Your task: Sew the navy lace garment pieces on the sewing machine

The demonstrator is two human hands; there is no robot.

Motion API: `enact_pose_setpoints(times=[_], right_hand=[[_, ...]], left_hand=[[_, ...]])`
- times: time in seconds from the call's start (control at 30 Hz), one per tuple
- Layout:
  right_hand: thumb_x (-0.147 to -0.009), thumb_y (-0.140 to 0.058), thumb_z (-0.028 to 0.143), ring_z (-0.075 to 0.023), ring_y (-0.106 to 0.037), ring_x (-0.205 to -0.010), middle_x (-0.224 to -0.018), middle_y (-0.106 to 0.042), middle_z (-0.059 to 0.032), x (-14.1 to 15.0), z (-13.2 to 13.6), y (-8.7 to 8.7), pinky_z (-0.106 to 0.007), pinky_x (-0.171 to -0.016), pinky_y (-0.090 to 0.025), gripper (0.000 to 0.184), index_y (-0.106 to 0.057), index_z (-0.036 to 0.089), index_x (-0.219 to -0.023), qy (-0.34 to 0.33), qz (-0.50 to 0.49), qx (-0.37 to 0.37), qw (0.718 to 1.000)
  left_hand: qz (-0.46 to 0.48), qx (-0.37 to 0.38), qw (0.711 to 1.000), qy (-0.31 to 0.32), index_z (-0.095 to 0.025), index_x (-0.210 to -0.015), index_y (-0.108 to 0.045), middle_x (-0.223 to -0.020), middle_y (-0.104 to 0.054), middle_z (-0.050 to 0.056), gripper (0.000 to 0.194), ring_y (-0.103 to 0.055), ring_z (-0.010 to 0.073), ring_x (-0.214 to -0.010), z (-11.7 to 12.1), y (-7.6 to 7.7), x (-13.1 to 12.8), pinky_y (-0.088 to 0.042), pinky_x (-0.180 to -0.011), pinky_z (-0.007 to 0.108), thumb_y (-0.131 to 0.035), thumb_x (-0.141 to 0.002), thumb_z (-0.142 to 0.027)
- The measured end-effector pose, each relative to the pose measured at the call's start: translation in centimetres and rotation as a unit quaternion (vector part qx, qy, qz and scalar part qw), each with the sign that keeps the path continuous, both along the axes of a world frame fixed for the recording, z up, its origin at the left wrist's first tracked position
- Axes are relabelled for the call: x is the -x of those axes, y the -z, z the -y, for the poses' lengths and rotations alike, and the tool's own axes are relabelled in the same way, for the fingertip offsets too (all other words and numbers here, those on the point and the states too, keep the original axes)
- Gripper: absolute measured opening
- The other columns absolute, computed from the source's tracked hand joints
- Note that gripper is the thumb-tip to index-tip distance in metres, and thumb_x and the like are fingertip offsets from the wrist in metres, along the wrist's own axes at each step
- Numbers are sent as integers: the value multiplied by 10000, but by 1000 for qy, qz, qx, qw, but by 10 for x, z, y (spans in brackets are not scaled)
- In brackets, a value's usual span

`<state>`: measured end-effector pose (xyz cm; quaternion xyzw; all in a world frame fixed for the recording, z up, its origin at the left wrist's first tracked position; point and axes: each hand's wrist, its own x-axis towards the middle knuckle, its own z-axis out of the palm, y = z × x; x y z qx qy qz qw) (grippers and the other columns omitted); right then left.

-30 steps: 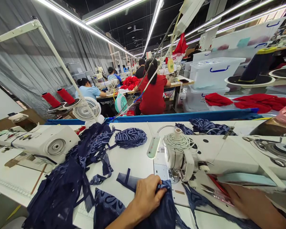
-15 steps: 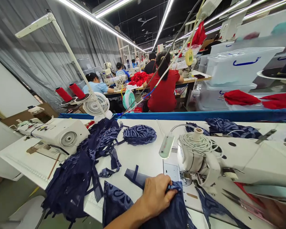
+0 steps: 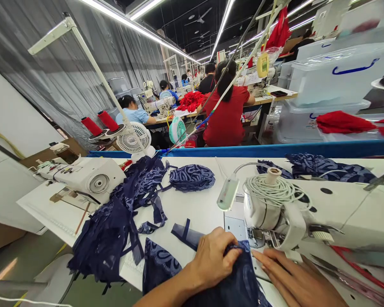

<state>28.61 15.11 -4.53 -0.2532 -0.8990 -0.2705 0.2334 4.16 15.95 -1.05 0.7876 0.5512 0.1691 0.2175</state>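
Here the left hand has its fingers bunched tight on a navy lace piece, which lies on the white surface at the near edge, just in front of the sewing machine. The fabric's long axis runs from the near edge up toward the machine's presser foot, its gathered top end pointing at the foot. The right hand lies flat beside it, fingers straight and close together, gripping nothing, tips touching the fabric's right edge.

To the left, a heap of navy lace pieces spills over the surface edge, with a folded lace cup behind it and a dark strap just left of the left hand. A gooseneck lamp hangs between the cup and the machine head. Red-handled scissors lie right of the right hand. Another machine sits far left.
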Motion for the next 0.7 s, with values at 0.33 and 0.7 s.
enact_pose_setpoints(times=[0.33, 0.7], right_hand=[[-890, -347, 23, -149, -697, -894, -1042, -737, -42, 17, -4, -3, -275, -688, -468, 459, -694, 239, -1096, 19, -74, 82, 994], [-847, -393, 43, -176, -693, -860, -963, -736, -48, 16, -5, 8, -348, -810, -491, 453, -704, 230, -1119, 33, -83, 64, 994]], left_hand=[[-22, 45, 997, 57, -248, -990, -732, -931, -711, -12, 104, -647, 168, -874, -35, -13, -1, -461, -762, 236, -728, -915, -320], [-62, 89, 994, -8, -263, -965, -712, -998, -741, -21, 159, -664, 199, -922, -36, -11, -12, -469, -783, 277, -651, -915, -401]])
